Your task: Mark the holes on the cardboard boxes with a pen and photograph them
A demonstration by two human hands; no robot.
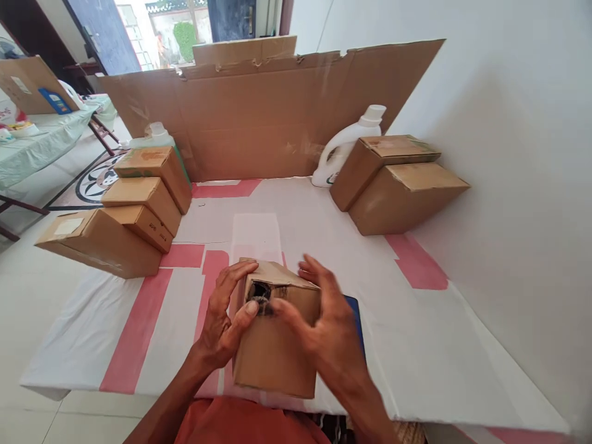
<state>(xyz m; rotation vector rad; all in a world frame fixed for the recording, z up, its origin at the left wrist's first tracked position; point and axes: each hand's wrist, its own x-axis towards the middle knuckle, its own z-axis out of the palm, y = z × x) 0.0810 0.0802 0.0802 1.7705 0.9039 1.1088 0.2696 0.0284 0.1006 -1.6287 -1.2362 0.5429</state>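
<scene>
A brown cardboard box (277, 357) stands upright at the table's near edge, right in front of me. Its front face has a dark, torn-looking hole (259, 291) just under the top edge; what lies inside cannot be made out. My left hand (226, 311) grips the box's left side, fingers over the top edge and thumb beside the hole. Slightly blurred, my right hand (326, 314) is at the box's right side with fingers spread and raised by the top corner. Its thumb points at the hole; whether it touches the cardboard is unclear.
Several cardboard boxes (139, 196) line the left side, with a jug (157, 132) behind. Two boxes (407, 197) and a white jug (351, 139) stand right. A cardboard panel (259, 117) closes the back. A blue flat thing (355, 317) lies partly behind my right hand.
</scene>
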